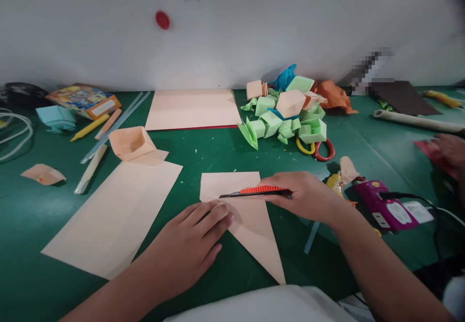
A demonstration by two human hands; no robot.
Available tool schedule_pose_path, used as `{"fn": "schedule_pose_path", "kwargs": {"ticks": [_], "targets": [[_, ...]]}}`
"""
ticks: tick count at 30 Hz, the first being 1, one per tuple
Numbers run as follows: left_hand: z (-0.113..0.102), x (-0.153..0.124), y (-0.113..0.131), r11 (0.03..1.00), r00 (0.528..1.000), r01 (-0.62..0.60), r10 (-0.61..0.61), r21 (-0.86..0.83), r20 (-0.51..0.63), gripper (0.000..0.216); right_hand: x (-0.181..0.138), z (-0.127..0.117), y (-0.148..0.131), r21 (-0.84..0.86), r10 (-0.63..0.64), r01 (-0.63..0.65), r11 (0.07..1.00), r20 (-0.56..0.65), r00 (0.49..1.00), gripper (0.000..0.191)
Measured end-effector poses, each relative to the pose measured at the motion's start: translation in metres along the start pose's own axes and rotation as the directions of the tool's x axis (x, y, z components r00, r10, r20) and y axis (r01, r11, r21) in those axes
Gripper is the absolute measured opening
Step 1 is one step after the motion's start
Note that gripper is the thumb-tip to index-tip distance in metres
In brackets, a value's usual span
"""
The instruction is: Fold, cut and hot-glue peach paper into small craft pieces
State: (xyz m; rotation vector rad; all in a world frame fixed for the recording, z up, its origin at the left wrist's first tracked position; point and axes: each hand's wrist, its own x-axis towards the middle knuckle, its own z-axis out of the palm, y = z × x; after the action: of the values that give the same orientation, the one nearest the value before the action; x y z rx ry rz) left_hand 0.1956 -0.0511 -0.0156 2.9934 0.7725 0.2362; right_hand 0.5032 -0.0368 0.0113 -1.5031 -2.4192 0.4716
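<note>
My right hand [303,196] grips an orange and black box cutter [263,191], its blade pointing left over a peach sheet of paper [254,225]. The blade tip is just above the fingers of my left hand [203,230]. That hand is open and rests on the sheet's left part, fingers stretched out. The sheet looks folded, with a slanting lower left edge and a point towards me. To the left of my left hand lies a larger peach sheet [116,210], with a folded peach paper box [131,144] at its far end.
Behind lies a stack of peach paper [192,109]. Green and peach folded paper pieces [286,109] are heaped beside scissors handles [315,148]. A purple power strip [387,206] with cables is at right, near another person's hand [452,150]. Glue sticks [90,169] and a colourful box [83,100] lie left.
</note>
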Motion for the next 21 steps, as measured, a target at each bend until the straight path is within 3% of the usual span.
{"fn": "schedule_pose_path", "kwargs": {"ticks": [21], "targets": [[-0.0002,0.0025,-0.0015,1.000,1.000,-0.013,0.013,0.004,0.002,0.042,-0.0032,-0.0040,0.0014,-0.022,-0.019,0.018,1.000,-0.016,1.000,0.026]]}}
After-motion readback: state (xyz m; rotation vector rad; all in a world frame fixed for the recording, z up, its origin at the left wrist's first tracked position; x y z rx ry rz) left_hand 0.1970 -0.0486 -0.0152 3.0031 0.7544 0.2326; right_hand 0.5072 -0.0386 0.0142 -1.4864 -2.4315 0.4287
